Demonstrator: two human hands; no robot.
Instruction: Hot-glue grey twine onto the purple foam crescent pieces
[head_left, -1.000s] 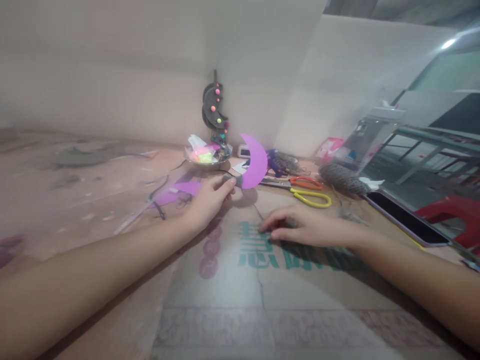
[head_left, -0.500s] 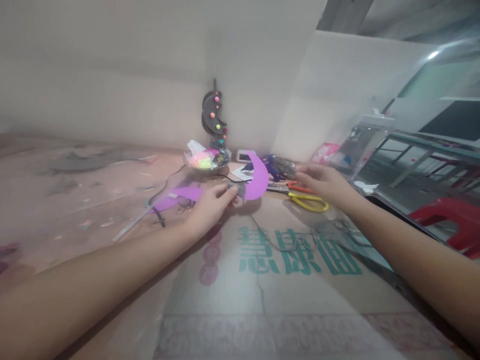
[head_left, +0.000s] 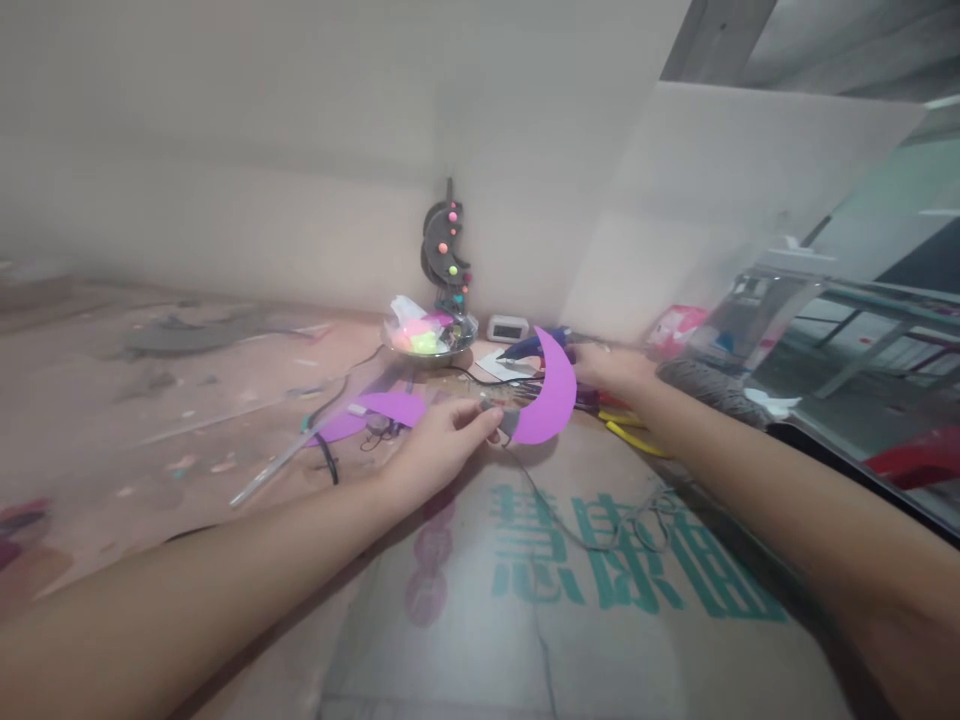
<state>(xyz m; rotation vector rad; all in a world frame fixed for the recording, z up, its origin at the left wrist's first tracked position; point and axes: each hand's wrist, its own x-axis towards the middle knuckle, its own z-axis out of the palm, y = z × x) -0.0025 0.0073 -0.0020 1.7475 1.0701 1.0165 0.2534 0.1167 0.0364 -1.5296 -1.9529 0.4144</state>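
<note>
My left hand [head_left: 461, 432] pinches the lower end of a purple paper crescent [head_left: 556, 395], where grey yarn [head_left: 511, 420] is wrapped round it. A strand trails down to the cardboard. My right hand [head_left: 611, 368] reaches behind the crescent, beside a blue glue gun [head_left: 531, 346]; its fingers are blurred and partly hidden, so whether they grip anything is unclear. Under the right wrist are yellow-handled scissors [head_left: 634, 436]. A ball of grey yarn [head_left: 712, 392] sits beyond the right forearm.
A finished grey crescent [head_left: 442, 245] with coloured pompoms stands by the wall, behind a clear dish [head_left: 431, 350] of bright bits. More purple paper [head_left: 390, 407] and a glue stick [head_left: 270, 468] lie left. A small white clock [head_left: 508, 329] stands at the back; printed cardboard [head_left: 450, 660] covers the front.
My right hand has moved left toward the glue gun, past the scissors. The view has shifted a little; my left hand still holds the crescent.
</note>
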